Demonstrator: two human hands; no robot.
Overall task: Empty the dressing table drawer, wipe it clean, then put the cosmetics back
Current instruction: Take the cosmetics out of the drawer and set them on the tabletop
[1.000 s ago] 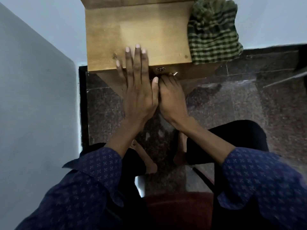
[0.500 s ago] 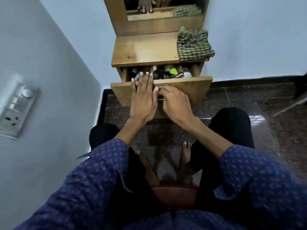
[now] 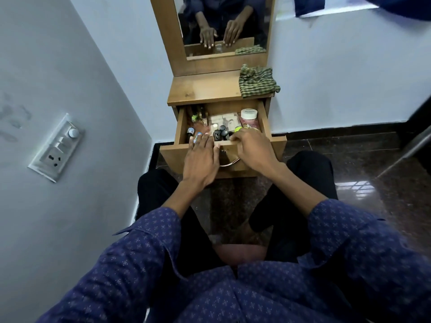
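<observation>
I see the drawer (image 3: 182, 127) pulled out, cosmetics inside, so emptying has not begun. My left hand (image 3: 201, 159) lies flat on the front panel, fingers straight and close together, tips over the rim. My right hand (image 3: 253, 148) curls over the rim near a green-capped bottle (image 3: 237, 129); whether it grips anything I cannot tell. A pink jar (image 3: 249, 117) stands behind. The checked cloth (image 3: 257, 81) waits on the tabletop (image 3: 203, 92), beside the mirror (image 3: 224, 26). The handle (image 3: 229, 162) hangs between my hands.

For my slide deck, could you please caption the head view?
Seated person's left hand and right hand rest on the open drawer full of cosmetics; checked cloth on top.
</observation>
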